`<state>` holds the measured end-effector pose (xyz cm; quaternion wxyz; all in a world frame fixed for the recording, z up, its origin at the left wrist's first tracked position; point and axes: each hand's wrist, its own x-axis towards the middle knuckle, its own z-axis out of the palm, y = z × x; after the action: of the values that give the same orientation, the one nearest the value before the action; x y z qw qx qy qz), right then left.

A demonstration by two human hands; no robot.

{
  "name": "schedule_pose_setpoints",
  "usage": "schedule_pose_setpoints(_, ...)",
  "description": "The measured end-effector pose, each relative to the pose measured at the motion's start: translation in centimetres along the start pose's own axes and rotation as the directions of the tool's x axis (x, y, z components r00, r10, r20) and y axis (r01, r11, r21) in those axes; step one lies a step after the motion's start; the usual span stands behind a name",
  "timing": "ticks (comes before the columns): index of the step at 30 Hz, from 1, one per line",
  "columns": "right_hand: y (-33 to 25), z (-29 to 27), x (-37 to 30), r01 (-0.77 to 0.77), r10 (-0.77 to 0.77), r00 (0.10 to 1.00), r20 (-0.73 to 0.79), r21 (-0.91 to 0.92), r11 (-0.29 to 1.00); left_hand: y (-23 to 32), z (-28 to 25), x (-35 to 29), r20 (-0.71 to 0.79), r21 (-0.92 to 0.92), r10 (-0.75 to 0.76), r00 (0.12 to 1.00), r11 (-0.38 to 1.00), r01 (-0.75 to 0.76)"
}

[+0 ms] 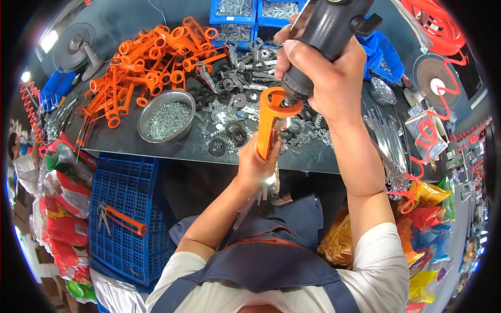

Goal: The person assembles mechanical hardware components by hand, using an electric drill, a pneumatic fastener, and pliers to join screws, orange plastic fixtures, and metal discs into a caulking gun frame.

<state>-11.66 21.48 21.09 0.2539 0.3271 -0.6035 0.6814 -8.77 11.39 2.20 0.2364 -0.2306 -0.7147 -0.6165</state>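
Note:
My left hand point(254, 166) is wrapped round the lower part of an orange caulking-gun frame point(267, 125), held upright over the table's front edge with its ring end up. In my right hand point(334, 78) is a black power driver point(334, 31), tilted so that its nose point(296, 86) points down into the frame's ring end. The tip of the driver is partly hidden by the ring, so what it touches there cannot be made out. Beyond my hands lie grey metal trigger handles point(261, 53), and round black discs point(217, 147) are strewn beside small springs and nuts.
A heap of orange frames point(125, 73) covers the table's left. Nearby stands a steel bowl point(142, 124) of small fasteners; blue bins point(232, 21) are behind. Metal rods point(391, 148) lie right, near a coiled red hose point(428, 133). A blue crate point(125, 193) stands below left.

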Motion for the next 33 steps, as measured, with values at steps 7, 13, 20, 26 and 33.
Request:
schedule_pose_setpoints(7, -0.3, -0.5, 2.6, -0.015, 0.017, 1.0, 0.023, -0.113, 0.993, 0.3, 0.2, 0.2, -0.008, 0.056, 0.02, 1.0, 0.998, -0.019)
schedule_pose_setpoints(13, 0.3, 0.4, 1.2, -0.089, 0.097, 0.993, 0.064, -0.109, 0.99, 0.7, -0.2, -0.1, 0.005, 0.011, -0.034, 0.999, 0.999, 0.034)
schedule_pose_setpoints(20, -0.1, 0.6, 1.1, -0.181, 0.22, 0.969, 0.114, -0.282, 0.942, 1.0, -0.7, 0.6, 0.015, -0.014, 0.059, 0.998, 0.998, -0.059)
schedule_pose_setpoints(26, 0.5, 1.1, 0.7, -0.141, 0.15, 0.989, 0.021, -0.222, 0.965, -0.4, -0.6, -0.2, 0.047, -0.034, 0.064, 0.997, 0.997, -0.062)
schedule_pose_setpoints(33, -3.3, -7.2, 1.1, -0.088, 0.023, 0.917, -0.399, -0.146, 0.985, -2.2, -0.2, -1.1, 0.174, -0.172, 0.17, 0.97, 0.975, -0.14)
